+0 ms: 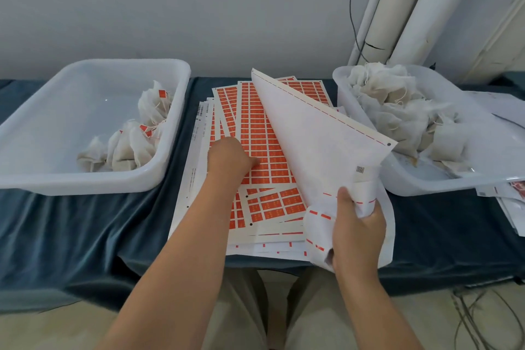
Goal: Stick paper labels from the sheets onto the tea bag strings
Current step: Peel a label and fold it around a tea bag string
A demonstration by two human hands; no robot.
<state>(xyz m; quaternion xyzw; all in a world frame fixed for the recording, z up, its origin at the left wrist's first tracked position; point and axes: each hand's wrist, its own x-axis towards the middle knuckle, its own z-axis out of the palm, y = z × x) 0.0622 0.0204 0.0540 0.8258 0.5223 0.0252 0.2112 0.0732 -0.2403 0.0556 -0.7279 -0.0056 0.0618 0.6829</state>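
Nearest, the right hand (358, 226) clutches the crumpled corner of a lifted blank sheet (315, 133). Beyond it the left hand (229, 157) rests on the orange label sheets (261, 133), fingers hidden, so I cannot tell its grip. Farther back, labelled tea bags (127, 145) lie in the left bin (71, 111); plain bags (397, 105) fill the right bin (426, 185).

Nothing legible — print on the orange labels (261, 150) and sheet margins (196, 133) is too small to read.
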